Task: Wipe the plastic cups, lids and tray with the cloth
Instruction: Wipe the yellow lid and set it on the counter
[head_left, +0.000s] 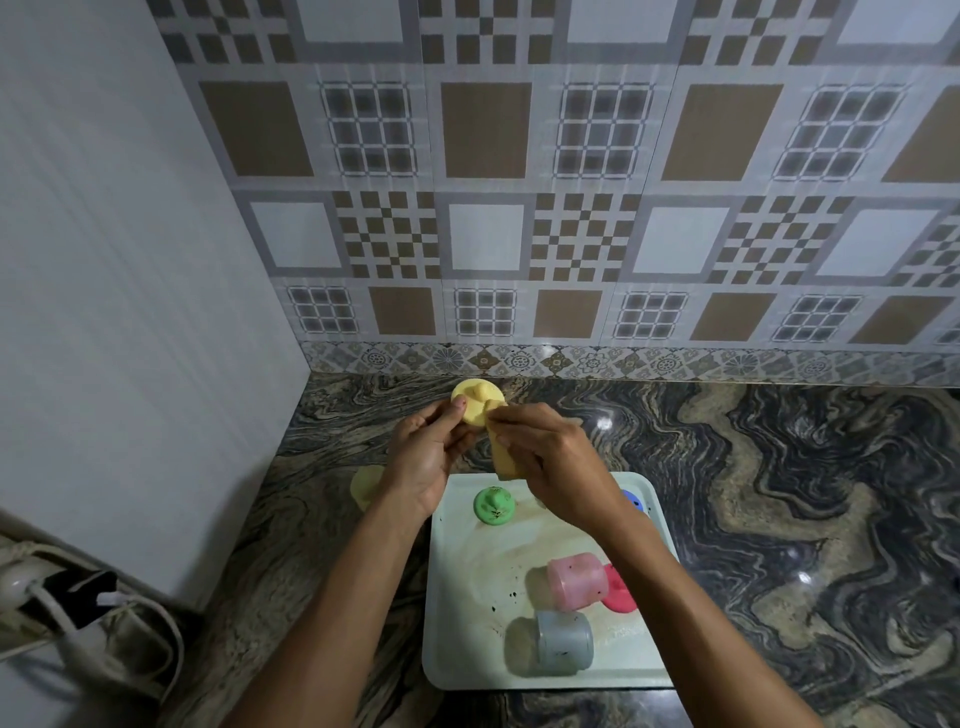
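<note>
My left hand (423, 452) holds a yellow lid (475, 402) up above the counter, its fingers curled round the lid's left edge. My right hand (550, 457) pinches a yellow cloth (503, 457) against the lid's right side; the cloth hangs down below the hands. Below them lies a pale tray (457, 623) with dark specks on it. On the tray sit a green lid (493, 506), a pink cup (576, 581) on its side, a grey cup (558, 643) on its side, a red lid (621, 597) and a blue lid (635, 501), partly hidden by my right forearm.
A yellow cup (366, 486) stands on the marble counter (779, 493) left of the tray, partly behind my left wrist. A tiled wall (519, 208) runs along the back, a plain white wall on the left. Plugs and cables (78, 613) lie at the lower left.
</note>
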